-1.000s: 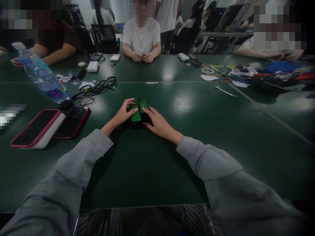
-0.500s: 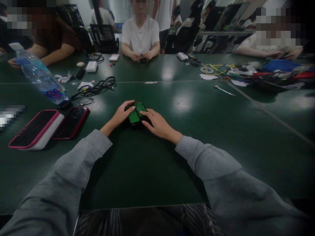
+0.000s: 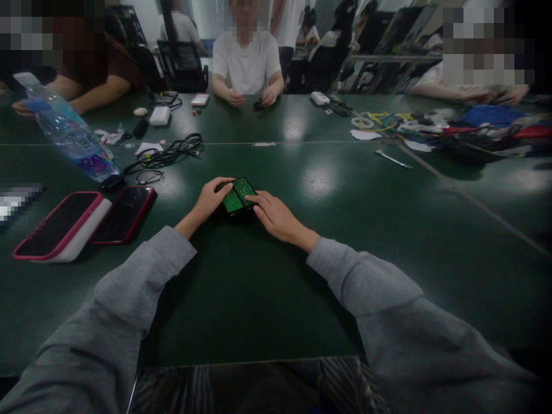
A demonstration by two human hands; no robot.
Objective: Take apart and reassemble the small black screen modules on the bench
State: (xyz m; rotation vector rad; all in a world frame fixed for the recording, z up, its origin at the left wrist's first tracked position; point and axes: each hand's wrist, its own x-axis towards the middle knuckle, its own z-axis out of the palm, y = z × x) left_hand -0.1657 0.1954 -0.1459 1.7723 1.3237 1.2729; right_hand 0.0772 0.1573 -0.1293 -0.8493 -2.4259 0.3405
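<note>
Two green circuit boards in black housings lie side by side between my hands, their component sides facing up. The left circuit board (image 3: 232, 202) is gripped by my left hand (image 3: 211, 200), with the thumb on its upper edge and the fingers around its far side. Against the right circuit board (image 3: 244, 187) rests my right hand (image 3: 276, 215), its thumb and index finger at the near right edge. The housings touch along a dark seam, and both sit at or just above the green table (image 3: 254, 299). Their undersides are hidden.
To the left lie two red-edged phones (image 3: 60, 224) (image 3: 125, 215), black cables (image 3: 172, 152) and a tilted water bottle (image 3: 73, 132). A wrench (image 3: 392, 159) and a heap of cables (image 3: 466, 129) are at the right. Across the table sits a person in a white shirt (image 3: 245, 60).
The two circuit boards have come closer to level with each other, and my right thumb has shifted up along the edge. Across the table, the person's hands have moved apart.
</note>
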